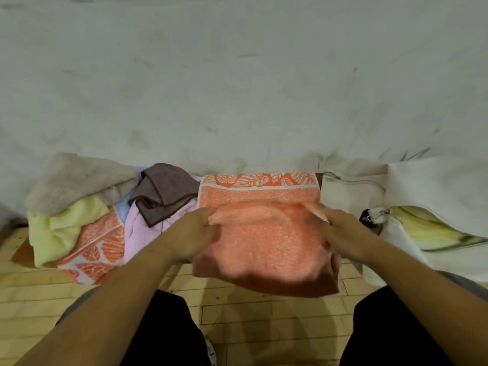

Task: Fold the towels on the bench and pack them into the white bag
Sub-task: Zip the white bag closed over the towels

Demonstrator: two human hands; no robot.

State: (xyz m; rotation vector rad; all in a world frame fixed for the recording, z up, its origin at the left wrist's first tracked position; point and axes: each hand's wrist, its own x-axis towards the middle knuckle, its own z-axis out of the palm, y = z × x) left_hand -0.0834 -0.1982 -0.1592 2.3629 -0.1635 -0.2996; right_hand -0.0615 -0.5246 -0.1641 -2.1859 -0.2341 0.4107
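Fingers (207, 216) of L hand (195, 233), just right of towel pile (79, 225), pinch orange towel (264, 249) at fold's left edge. R hand (343, 235) grips right edge, fingers prob. curled, blurry. White bag (435, 186) beside it, far right.

Scuffed pale wall (237, 75) — wood-plank floor (250, 326)

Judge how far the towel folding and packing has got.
Done: a yellow towel already lies in the white bag. In hand: the left hand and right hand grip the orange towel mid-fold. Left: the heap of brown, pink and beige towels beside it.
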